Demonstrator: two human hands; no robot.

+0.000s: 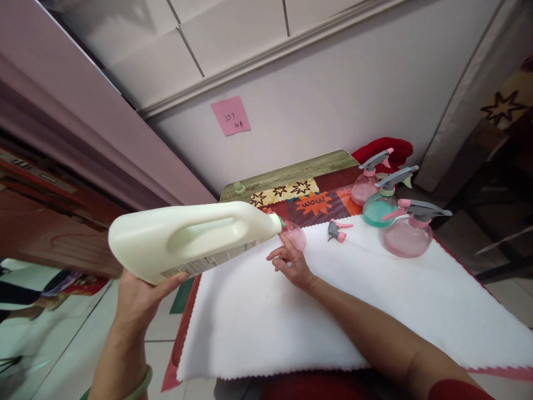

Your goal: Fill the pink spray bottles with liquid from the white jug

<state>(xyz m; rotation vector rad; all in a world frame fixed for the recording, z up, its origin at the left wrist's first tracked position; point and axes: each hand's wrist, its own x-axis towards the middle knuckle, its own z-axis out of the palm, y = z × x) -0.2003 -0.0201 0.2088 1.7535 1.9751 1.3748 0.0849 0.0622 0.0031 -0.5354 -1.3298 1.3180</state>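
Note:
My left hand (139, 297) grips the base of a large pale-green detergent jug (144, 239) from underneath, thumb along its labelled side. The jug lies tipped almost level, its neck to the right at the mouth of a round pink spray bottle (297, 238). Whether liquid is flowing cannot be made out. My right hand (293, 265) is just below the jug's neck, index finger stretched up to it and the other fingers loosely bent and apart, holding nothing. Right of that bottle, a grey and pink spray head (336, 230) lies on the white cloth (266, 328).
On the right stand two pink spray bottles (408, 239) (363, 190) and a green one (378, 210), all with trigger heads. A light-green cap (239, 188) sits at the table's back edge. Behind rises a white wall with a pink note (231, 116).

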